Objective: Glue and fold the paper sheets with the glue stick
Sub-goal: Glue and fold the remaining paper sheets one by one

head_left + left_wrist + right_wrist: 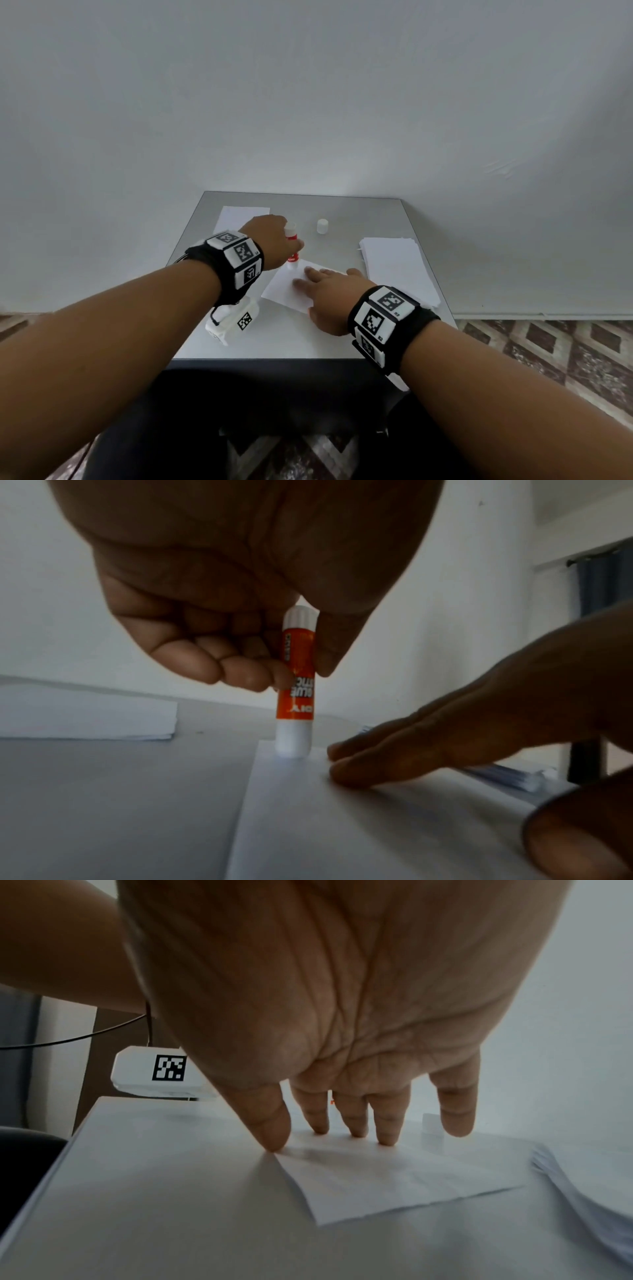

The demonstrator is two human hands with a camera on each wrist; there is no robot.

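Observation:
My left hand (274,241) (260,653) grips an orange and white glue stick (292,247) (296,685) upright, its lower end standing on the far corner of a white paper sheet (286,286) (342,818) (387,1180) in the middle of the table. My right hand (325,291) (356,1123) lies flat on that sheet with straight fingers, pressing it to the table. The fingertips (346,775) sit close to the right of the glue stick. The stick's white cap (322,226) stands on its own farther back.
A stack of white sheets (397,267) (582,1183) lies at the right of the grey table (260,342). Folded paper (236,216) (85,718) lies at the back left. A white tagged box (233,322) (154,1072) sits near the front left edge.

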